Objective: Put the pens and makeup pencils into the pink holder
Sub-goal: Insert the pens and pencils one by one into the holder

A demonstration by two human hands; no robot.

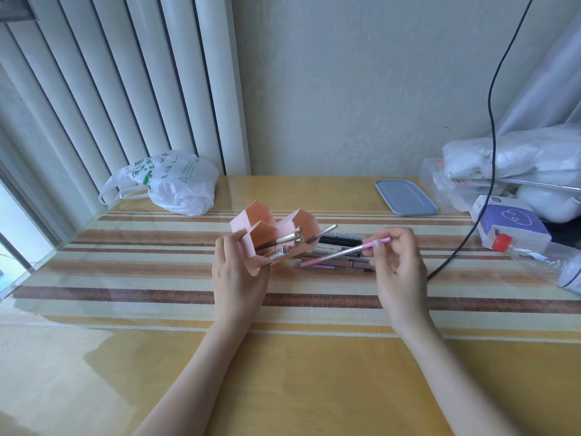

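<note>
The pink holder (267,226) is tilted toward the right above the striped cloth, and my left hand (237,272) grips its lower left side. Several pencils (290,239) stick out of its openings. My right hand (397,261) pinches a pink glittery pencil (339,253) at its upper end, with the other end pointing down-left toward the holder. A row of several pens and makeup pencils (338,247) lies on the cloth between the holder and my right hand, partly hidden behind the held pencil.
A white plastic bag (176,184) sits at the back left. A grey-blue lid (405,196) lies at the back right. A box (511,223), a plastic bottle (540,259), white packages and a black cable (490,127) crowd the right edge.
</note>
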